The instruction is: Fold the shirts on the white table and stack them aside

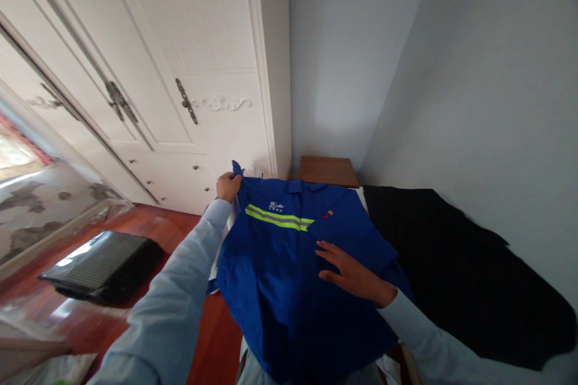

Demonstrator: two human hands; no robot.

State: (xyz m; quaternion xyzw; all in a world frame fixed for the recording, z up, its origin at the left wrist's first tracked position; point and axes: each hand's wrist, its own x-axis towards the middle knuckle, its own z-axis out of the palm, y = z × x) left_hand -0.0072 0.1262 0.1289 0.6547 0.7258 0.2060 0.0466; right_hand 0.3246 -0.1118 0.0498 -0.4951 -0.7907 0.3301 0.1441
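Note:
A blue work shirt (pixel 280 264) with a yellow-green reflective stripe across its chest lies spread out in front of me, collar at the far side. My left hand (pixel 229 186) is closed on the shirt's far left shoulder, with a bit of blue cloth poking up past the fingers. Over the right half of the shirt, my right hand (pixel 345 271) is open, its fingers apart and pointing left. The right part of the shirt is folded over the end of the stripe. Whether the right hand touches the cloth cannot be told.
Black cloth (pixel 451 271) lies to the right, along the grey wall. A brown wooden surface (pixel 329 169) stands beyond the collar. White wardrobe (pixel 217 30) fills the back left. A black plastic-wrapped item (pixel 106 264) rests on the red floor (pixel 214 343).

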